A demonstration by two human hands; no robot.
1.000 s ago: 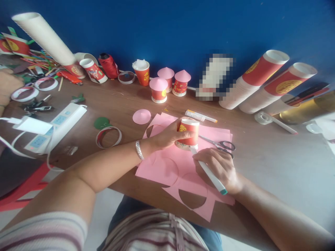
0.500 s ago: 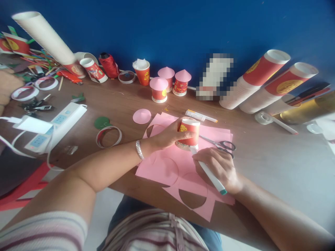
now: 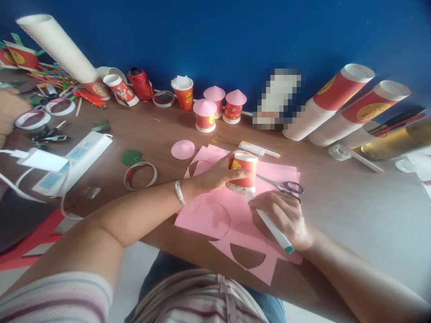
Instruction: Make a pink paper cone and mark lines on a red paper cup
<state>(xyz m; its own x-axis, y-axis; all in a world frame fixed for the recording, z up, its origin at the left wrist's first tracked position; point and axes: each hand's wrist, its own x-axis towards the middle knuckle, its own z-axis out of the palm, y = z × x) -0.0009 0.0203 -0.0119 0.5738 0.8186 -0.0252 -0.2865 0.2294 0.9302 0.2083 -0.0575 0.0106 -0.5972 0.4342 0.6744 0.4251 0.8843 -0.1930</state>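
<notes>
We see the brown desk against a blue wall, with pink sheets near its front edge. Over these sheets is the red cup; our left hand has its grip around it, thumb in front. Our right hand, fingers curled, holds a white marker toward the cup's lower band.

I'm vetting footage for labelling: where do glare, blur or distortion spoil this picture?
Head view: pale glare washes over the table at right; head view: tall cup stacks lean outward, probably lens stretch; head view: pixelation hides something against the blue wall; head view: markings low on the held cup look too soft to read.
</notes>
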